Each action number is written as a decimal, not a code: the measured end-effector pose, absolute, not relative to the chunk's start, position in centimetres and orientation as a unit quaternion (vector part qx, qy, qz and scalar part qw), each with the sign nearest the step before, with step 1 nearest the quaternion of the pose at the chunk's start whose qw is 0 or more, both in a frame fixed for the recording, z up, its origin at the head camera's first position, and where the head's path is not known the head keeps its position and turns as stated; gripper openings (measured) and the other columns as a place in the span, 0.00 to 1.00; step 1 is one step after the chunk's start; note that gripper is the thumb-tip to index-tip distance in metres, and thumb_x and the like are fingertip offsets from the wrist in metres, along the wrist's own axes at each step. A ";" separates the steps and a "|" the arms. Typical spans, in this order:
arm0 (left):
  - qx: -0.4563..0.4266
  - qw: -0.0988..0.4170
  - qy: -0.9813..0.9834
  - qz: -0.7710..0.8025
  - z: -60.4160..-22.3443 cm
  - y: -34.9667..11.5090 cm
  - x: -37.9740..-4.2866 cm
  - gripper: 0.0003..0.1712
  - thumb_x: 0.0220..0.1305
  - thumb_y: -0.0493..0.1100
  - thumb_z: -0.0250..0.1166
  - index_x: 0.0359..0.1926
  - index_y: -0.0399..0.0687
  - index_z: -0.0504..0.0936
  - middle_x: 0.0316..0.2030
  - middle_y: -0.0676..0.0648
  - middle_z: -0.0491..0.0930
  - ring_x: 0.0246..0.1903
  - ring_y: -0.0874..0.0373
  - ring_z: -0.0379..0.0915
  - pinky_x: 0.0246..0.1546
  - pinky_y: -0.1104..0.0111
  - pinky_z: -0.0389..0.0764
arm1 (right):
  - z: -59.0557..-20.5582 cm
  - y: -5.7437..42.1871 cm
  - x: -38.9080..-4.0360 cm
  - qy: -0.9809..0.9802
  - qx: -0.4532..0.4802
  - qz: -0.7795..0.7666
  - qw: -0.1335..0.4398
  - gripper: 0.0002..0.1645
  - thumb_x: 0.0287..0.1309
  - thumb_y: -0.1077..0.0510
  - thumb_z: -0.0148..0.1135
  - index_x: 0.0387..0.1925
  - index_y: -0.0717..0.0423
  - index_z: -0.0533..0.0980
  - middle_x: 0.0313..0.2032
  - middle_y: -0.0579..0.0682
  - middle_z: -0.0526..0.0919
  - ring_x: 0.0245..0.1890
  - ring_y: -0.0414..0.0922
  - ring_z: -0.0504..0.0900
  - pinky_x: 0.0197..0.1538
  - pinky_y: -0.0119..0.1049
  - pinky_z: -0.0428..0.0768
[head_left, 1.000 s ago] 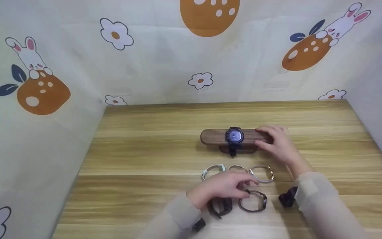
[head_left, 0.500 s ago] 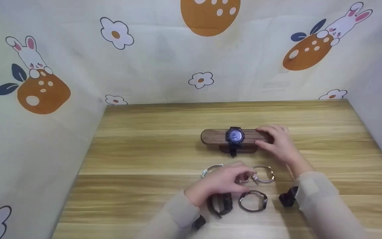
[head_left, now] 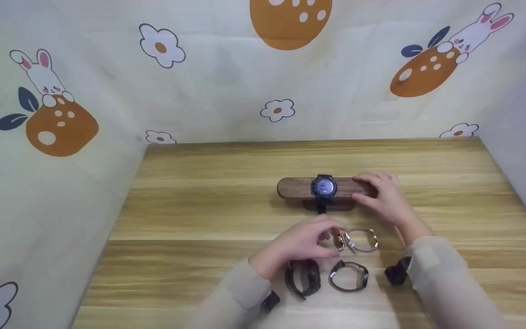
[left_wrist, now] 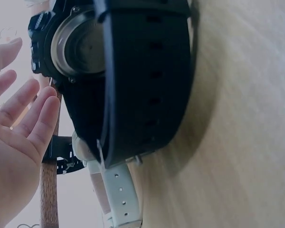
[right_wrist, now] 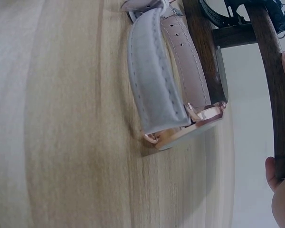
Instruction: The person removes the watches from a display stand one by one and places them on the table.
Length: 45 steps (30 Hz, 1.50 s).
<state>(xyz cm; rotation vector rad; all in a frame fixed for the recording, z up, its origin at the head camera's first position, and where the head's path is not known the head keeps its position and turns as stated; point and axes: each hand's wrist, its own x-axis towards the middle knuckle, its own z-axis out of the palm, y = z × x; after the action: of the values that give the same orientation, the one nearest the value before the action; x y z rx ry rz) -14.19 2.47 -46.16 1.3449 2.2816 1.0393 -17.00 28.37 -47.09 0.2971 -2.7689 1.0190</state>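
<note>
My right hand [head_left: 384, 196] grips the right end of a brown wooden watch stand [head_left: 292, 188], thumb in front and fingers behind. A black round-faced watch [head_left: 324, 186] is strapped around the stand's bar. My left hand [head_left: 304, 240] hovers over the watches in front of the stand, fingers loosely bent; in the left wrist view it holds nothing. By its fingertips is a gold-cased watch [head_left: 340, 240], mostly hidden. The mint-strapped watch [left_wrist: 121, 194] is covered by this hand in the head view. A watch with a greyish-pink strap [right_wrist: 154, 71] stands to the right.
Nearer the front edge stand a chunky black watch [head_left: 312, 278] and a slimmer dark watch [head_left: 364, 277], looped on their sides. The wooden table [head_left: 190, 196] meets a patterned cloth backdrop [head_left: 217, 91] behind and at both sides.
My left hand has moved slightly back and left, from above the slim dark watch toward the back row, and covers the mint-strapped watch. My right hand and the stand have stayed put.
</note>
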 end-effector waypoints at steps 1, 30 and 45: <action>0.464 0.150 0.794 0.363 -46.1 2.4 -14.2 0.32 0.54 0.48 0.69 0.61 0.53 0.71 0.47 0.51 0.74 0.41 0.65 0.74 0.41 0.81 0.73 | -47.1 28.4 -17.0 -0.930 0.102 0.342 0.089 0.30 0.48 0.51 0.71 0.54 0.55 0.75 0.55 0.59 0.73 0.52 0.57 0.63 0.56 0.57 0.61; 0.441 0.096 0.806 0.383 -44.7 2.0 -16.7 0.34 0.52 0.46 0.71 0.60 0.48 0.70 0.50 0.50 0.73 0.41 0.63 0.71 0.40 0.79 0.74 | -47.3 28.4 -17.1 -0.927 0.108 0.346 0.098 0.30 0.48 0.52 0.71 0.53 0.54 0.75 0.55 0.59 0.74 0.53 0.57 0.63 0.56 0.58 0.61; 0.412 0.017 0.833 0.369 -44.6 1.8 -18.0 0.32 0.50 0.47 0.71 0.57 0.48 0.73 0.54 0.50 0.74 0.54 0.58 0.67 0.61 0.68 0.63 | -47.2 28.3 -17.0 -0.927 0.096 0.353 0.088 0.30 0.47 0.50 0.71 0.53 0.53 0.75 0.56 0.58 0.73 0.54 0.57 0.62 0.57 0.59 0.60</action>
<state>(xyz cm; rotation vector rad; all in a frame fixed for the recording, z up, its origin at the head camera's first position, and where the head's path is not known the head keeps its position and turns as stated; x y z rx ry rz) -17.99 1.82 -44.59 1.2799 2.5890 1.1467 -17.04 28.35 -47.22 0.2871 -2.7585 1.0505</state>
